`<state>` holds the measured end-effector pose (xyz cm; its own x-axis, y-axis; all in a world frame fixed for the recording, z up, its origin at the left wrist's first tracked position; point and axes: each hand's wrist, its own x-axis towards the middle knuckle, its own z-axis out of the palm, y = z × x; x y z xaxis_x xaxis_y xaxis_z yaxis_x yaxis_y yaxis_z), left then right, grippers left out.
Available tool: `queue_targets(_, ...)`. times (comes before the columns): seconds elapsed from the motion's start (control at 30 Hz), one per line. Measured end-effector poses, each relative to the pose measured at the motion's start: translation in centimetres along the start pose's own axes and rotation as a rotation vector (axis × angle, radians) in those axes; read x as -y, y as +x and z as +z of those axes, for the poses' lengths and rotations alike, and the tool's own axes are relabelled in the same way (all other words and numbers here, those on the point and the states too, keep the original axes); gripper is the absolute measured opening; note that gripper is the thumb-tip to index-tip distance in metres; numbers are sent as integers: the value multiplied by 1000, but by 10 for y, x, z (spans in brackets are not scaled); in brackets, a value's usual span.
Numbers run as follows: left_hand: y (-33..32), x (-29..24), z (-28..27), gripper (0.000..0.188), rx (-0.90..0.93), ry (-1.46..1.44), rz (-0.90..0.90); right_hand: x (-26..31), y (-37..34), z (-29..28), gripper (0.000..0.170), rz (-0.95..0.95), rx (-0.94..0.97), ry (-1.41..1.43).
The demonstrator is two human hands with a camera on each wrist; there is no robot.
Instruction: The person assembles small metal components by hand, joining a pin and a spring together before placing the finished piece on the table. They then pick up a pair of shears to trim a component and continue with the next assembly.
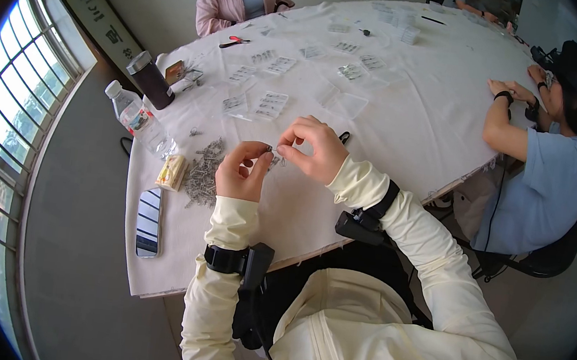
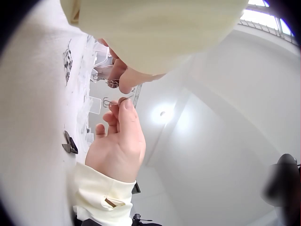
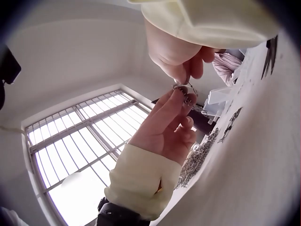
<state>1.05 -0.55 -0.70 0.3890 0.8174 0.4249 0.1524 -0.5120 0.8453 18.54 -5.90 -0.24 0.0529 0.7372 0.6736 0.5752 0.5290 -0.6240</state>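
Where right grip pinches hook, fingertips cover part.

Framed sign, bottle label; apparently illegible

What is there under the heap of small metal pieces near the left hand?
Around the edges of the heap of small metal pieces, the white tablecloth shows. What lies under its middle cannot be seen; the pieces cover it.

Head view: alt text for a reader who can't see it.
A person's left hand and right hand pinch small metal hooks above a white-covered table. A pile of metal pieces lies beside the left hand, with clear plastic boxes beyond; other people sit nearby.
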Motion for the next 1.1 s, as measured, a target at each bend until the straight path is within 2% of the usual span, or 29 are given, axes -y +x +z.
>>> queue_targets(0.5,-1,-3,0,14,-12,-5,3,3,-1,-1,9,15,3,-26)
queue_targets(0.9,-1,-2,0,14,-2,-21,-7,-3,-1,1,9,0,-71,-46)
queue_targets(0.97,-1,1,1,15,-12,-16,0,-4,-1,1,8,-67,-81,-88)
queue_targets(1.1,-1,0,2,15,-6,14,-9,-1,-1,2,9,-50,-71,-90)
